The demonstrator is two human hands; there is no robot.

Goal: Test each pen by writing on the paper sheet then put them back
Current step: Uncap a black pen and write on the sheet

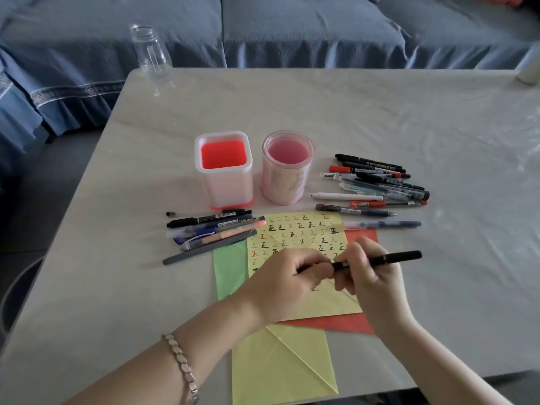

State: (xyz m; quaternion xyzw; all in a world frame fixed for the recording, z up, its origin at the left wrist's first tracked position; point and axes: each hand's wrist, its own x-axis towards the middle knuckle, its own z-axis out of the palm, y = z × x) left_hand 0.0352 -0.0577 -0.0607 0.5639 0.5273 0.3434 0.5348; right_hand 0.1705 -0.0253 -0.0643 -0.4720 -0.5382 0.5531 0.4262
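Observation:
A black pen point(388, 257) lies level above the yellow paper sheet point(304, 229), which carries several rows of written marks. My right hand point(368, 273) grips the pen's barrel. My left hand point(292, 276) pinches its left end, where the cap or tip sits; the fingers hide which. One group of pens point(213, 229) lies to the left of the sheet, another pile of pens point(380, 179) to the upper right. A square holder with a red inside point(223, 168) and a round pink holder point(287, 168) stand behind the sheet, both without pens.
Green point(228, 270), red point(342, 323) and another yellow paper point(280, 366) lie under and in front of the sheet. A clear glass bottle point(150, 54) stands at the table's far left corner. A blue sofa point(292, 24) runs behind the table. A blue pen point(382, 224) lies right of the sheet.

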